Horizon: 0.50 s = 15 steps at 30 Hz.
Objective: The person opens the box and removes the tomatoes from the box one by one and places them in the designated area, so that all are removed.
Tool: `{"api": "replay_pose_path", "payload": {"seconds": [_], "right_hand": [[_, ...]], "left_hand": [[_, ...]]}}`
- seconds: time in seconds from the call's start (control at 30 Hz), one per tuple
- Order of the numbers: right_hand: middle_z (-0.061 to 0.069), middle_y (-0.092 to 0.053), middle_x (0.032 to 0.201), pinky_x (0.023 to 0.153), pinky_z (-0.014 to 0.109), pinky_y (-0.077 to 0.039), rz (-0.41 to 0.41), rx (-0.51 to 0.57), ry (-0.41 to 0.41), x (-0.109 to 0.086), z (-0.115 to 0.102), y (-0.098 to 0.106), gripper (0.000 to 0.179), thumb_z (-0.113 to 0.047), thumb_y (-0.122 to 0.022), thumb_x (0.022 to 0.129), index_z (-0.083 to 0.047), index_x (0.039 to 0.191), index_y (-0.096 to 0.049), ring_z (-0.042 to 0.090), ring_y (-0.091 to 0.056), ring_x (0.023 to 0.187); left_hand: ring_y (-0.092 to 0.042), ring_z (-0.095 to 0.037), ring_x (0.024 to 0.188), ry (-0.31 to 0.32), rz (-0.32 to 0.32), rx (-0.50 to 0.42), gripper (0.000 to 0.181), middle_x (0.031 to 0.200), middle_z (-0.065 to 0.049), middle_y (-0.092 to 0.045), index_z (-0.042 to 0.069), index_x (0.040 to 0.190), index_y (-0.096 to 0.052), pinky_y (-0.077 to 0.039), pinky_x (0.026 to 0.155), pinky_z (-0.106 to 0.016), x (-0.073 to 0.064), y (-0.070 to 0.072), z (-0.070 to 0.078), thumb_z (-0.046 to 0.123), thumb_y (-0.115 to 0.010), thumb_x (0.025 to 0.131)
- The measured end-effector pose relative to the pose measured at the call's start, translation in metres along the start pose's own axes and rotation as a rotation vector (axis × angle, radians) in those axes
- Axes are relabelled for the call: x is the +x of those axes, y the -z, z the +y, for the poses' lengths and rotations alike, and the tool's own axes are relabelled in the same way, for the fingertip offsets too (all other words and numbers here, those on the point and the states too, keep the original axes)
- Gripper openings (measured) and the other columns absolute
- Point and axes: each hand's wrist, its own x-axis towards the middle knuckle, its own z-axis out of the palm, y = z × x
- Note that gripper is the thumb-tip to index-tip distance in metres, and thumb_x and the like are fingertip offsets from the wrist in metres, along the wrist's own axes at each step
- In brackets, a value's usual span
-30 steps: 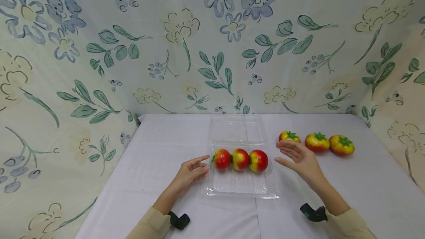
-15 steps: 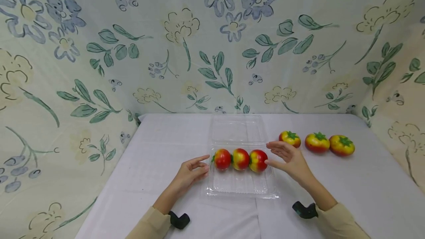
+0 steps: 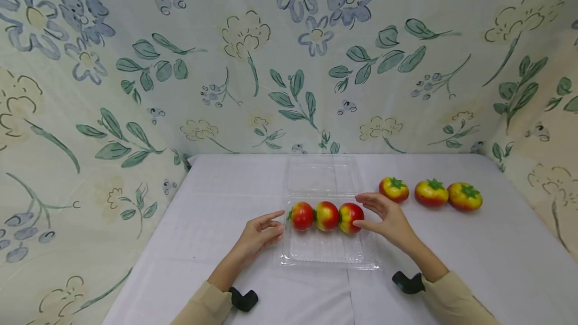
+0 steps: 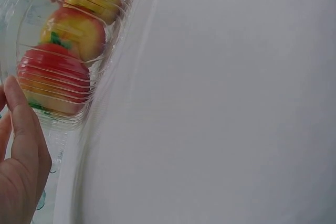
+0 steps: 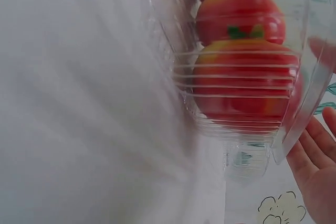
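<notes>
In the head view a clear plastic clamshell box point(image 3: 325, 252) lies with its lid point(image 3: 322, 174) folded back. Across its base runs a row of 3 red-and-yellow fruits with green leafy tops, like persimmons or tomatoes: a left one point(image 3: 302, 216), a middle one point(image 3: 327, 215) and a right one point(image 3: 350, 217). My left hand point(image 3: 258, 237) rests its fingertips at the box's left rim. Reaching over the right rim, my right hand point(image 3: 392, 222) has its thumb in front of the right fruit and its straight fingers behind; contact with the fruit is unclear.
Behind my right hand on the white-covered table point(image 3: 203, 204) sit 3 more such fruits: one point(image 3: 394, 189) alone, then a pair side by side, a middle one point(image 3: 431, 193) and a far-right one point(image 3: 465, 197). A flowered cloth point(image 3: 289, 64) hangs at the back.
My right hand has moved left from beside the box to the right fruit, its thumb now in front of it. My left hand, the box and the fruits stay where they were.
</notes>
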Motion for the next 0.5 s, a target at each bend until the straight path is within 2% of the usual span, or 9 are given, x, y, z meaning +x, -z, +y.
{"api": "replay_pose_path", "payload": {"seconds": [0.1,0.2,0.5], "right_hand": [[0.021,-0.061,0.127,0.101,0.044,-0.045,-0.005,-0.020,-0.008,0.0004,0.0008,-0.0016,0.057,-0.008,-0.085,0.079,0.000,0.128,-0.059,0.035,-0.056,0.123],[0.021,-0.061,0.129,0.101,0.049,-0.043,-0.011,-0.033,-0.015,0.0010,0.0021,-0.0032,0.057,-0.007,-0.085,0.079,-0.001,0.129,-0.058,0.034,-0.055,0.124],[0.018,-0.061,0.130,0.103,0.052,-0.043,-0.026,-0.080,-0.024,0.0030,0.0058,-0.0090,0.060,-0.011,-0.087,0.078,-0.003,0.130,-0.058,0.036,-0.053,0.126]], "left_hand": [[-0.065,-0.014,0.085,-0.002,-0.001,0.000,0.051,0.102,-0.009,-0.064,0.001,0.141,-0.055,-0.059,0.082,-0.028,0.0002,0.0002,-0.0001,0.005,-0.071,0.093],[-0.065,-0.014,0.085,-0.004,-0.001,-0.001,0.051,0.102,-0.009,-0.064,0.002,0.141,-0.055,-0.058,0.083,-0.028,0.0006,0.0006,-0.0007,0.005,-0.070,0.093],[-0.065,-0.014,0.086,-0.010,-0.003,-0.008,0.051,0.102,-0.009,-0.065,0.000,0.141,-0.054,-0.058,0.083,-0.028,0.0012,0.0011,-0.0019,0.005,-0.070,0.093]]}}
